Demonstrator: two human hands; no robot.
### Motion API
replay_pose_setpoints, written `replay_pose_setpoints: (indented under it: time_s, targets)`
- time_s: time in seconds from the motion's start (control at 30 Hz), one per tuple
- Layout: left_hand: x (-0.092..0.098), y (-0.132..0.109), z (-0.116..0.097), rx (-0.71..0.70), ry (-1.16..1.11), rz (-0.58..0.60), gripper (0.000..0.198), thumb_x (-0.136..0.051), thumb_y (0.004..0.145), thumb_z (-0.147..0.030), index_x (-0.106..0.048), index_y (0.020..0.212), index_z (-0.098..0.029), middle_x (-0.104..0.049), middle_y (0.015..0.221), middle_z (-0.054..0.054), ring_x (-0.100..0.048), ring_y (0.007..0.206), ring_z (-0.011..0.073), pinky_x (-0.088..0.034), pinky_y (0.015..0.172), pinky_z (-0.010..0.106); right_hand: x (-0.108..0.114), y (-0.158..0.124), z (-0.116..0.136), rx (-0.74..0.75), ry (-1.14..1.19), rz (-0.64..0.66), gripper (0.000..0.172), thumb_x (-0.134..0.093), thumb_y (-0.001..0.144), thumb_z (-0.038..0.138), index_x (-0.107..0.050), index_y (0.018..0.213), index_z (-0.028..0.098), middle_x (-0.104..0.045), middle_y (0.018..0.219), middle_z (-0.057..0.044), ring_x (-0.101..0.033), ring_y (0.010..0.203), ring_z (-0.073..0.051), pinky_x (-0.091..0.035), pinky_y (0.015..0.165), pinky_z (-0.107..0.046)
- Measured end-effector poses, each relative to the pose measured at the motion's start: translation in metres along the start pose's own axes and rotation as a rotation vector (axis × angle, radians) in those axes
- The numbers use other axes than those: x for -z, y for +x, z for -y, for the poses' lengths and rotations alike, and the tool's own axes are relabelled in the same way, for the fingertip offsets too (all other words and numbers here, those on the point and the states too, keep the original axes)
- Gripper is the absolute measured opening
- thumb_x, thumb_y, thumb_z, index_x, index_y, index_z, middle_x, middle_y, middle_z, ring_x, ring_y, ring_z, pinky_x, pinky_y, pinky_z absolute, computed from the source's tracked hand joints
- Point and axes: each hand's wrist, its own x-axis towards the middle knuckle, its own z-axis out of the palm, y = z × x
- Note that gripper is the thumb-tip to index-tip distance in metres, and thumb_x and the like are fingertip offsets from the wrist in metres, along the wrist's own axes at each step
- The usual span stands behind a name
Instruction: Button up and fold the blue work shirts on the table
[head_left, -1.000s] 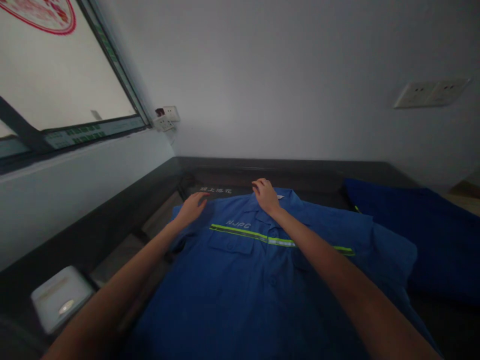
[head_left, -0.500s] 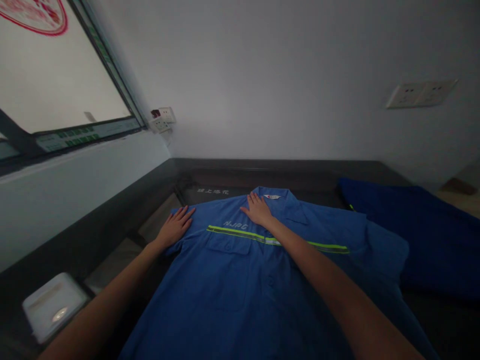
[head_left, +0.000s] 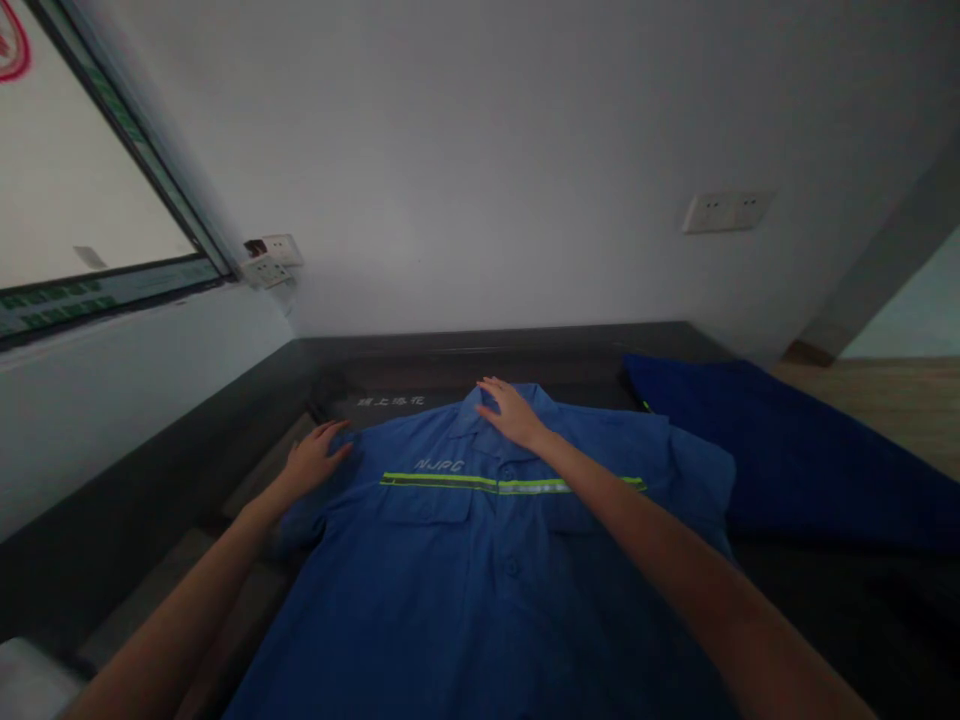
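Note:
A blue work shirt [head_left: 465,580] with a yellow-green reflective stripe across the chest lies front-up and spread flat on a dark table [head_left: 450,355]. My left hand [head_left: 313,460] rests flat on the shirt's left shoulder edge, fingers stretched out. On the collar lies my right hand [head_left: 508,412], also flat with the fingers spread. Neither hand holds anything.
A second dark blue garment [head_left: 795,460] lies on the table to the right. Wall sockets [head_left: 271,260] sit at the left corner under a window frame, and a double socket [head_left: 726,210] is on the back wall. A white object [head_left: 22,680] shows at the lower left edge.
Both hands went from curled at the collar and shoulder to lying flat on the shirt. The view has swung to the right, so the shirt sits further left in frame.

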Motion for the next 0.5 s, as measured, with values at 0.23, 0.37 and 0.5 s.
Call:
replay_pose_setpoints:
  time_s: [0.23,0.37,0.5]
  targets:
    - [0.015,0.039,-0.143,-0.456,-0.279,-0.022,0.043,-0.044,0.087,-0.031,-0.050,0.127,-0.018,-0.051,0.135,0.011,-0.043,0.129,0.0233,-0.034,0.107,0.044,0.131,-0.103,-0.043,-0.236,0.129,-0.108,0.029,-0.056,0.082,0.028,-0.065,0.108,0.017,-0.068,0.106,-0.010,-0.064,0.094,-0.021,-0.052,0.080,-0.034]
    - [-0.009,0.059,-0.242,-0.599,-0.274,0.044,0.045,-0.047,0.087,-0.028,-0.046,0.132,-0.020,-0.044,0.142,0.011,-0.035,0.134,0.0245,-0.026,0.111,0.049,0.201,-0.159,-0.076,-0.433,-0.079,-0.226,0.027,-0.056,0.081,0.031,-0.068,0.103,0.018,-0.071,0.094,-0.007,-0.065,0.086,-0.021,-0.051,0.078,-0.033]
    - [-0.042,0.075,-0.319,-0.654,-0.203,0.035,0.050,-0.045,0.089,-0.030,-0.041,0.137,-0.016,-0.035,0.148,0.013,-0.028,0.138,0.0253,-0.022,0.113,0.047,0.225,-0.188,-0.095,-0.591,-0.273,-0.118,0.023,-0.058,0.080,0.033,-0.069,0.094,0.018,-0.072,0.086,-0.006,-0.066,0.080,-0.021,-0.049,0.074,-0.031]
